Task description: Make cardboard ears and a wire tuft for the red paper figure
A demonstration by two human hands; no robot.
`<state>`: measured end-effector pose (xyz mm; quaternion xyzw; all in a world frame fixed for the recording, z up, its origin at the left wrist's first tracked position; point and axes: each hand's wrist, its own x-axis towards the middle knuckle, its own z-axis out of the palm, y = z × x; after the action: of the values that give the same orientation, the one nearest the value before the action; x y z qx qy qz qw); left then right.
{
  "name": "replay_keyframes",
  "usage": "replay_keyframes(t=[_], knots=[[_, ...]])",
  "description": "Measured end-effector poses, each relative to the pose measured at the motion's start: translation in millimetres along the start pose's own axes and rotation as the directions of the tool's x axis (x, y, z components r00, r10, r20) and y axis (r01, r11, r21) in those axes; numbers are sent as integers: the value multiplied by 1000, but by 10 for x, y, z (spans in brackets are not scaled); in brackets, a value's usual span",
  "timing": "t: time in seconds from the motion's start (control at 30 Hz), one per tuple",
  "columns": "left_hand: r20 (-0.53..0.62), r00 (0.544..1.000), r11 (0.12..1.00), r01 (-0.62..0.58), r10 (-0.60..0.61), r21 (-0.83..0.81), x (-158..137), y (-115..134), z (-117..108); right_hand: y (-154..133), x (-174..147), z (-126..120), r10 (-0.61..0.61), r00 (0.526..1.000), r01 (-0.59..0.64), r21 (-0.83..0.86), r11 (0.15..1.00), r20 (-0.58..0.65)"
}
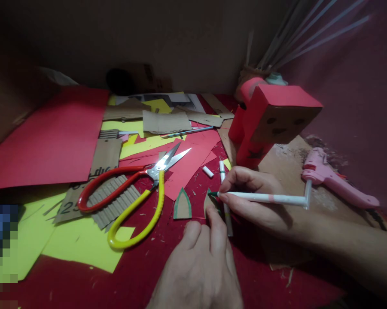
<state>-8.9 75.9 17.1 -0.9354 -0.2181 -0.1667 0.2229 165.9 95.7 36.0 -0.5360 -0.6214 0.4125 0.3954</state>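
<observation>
My right hand (254, 193) is closed in a pinch around a white felt-tip pen (260, 197). Its green tip meets the edge of a small pointed cardboard piece (206, 205). With a fingertip, my left hand (199, 262) holds that piece down on the red cloth; its other fingers are bent, and part of the piece is hidden. Just left lies a matching cardboard piece (182, 205) with a green border. Behind my right hand's fingers, a second white pen (222, 169) rests on the cloth, near a small white cap (208, 171).
Open scissors (161, 167) with red and yellow handles lie left, among cardboard scraps (166, 121), yellow paper (83, 244) and a red sheet (51, 137). A red-and-brown box figure (277, 116) stands at the right, beside a pink glue gun (338, 180).
</observation>
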Motion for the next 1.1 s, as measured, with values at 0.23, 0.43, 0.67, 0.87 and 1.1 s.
replay_keyframes(t=[0.23, 0.43, 0.67, 0.87, 1.1], knots=[[-33, 999, 1000, 13, -13, 1, -2, 5, 4, -79, 20, -14, 33, 997, -28, -73, 997, 66], [-15, 1000, 1000, 13, -13, -13, -15, 9, 8, -56, 1, -13, 71, 991, -77, 49, 996, 112], [-20, 1000, 1000, 23, -23, 0, -7, 8, 0, -62, 10, -26, 84, 988, -88, 21, 996, 131], [-9, 1000, 1000, 8, -8, 10, -10, 13, 1, -55, -4, -12, 99, 993, -104, 67, 992, 66], [-16, 1000, 1000, 7, -7, -11, -19, 12, -7, -43, 1, 1, 100, 992, -103, 26, 994, 76]])
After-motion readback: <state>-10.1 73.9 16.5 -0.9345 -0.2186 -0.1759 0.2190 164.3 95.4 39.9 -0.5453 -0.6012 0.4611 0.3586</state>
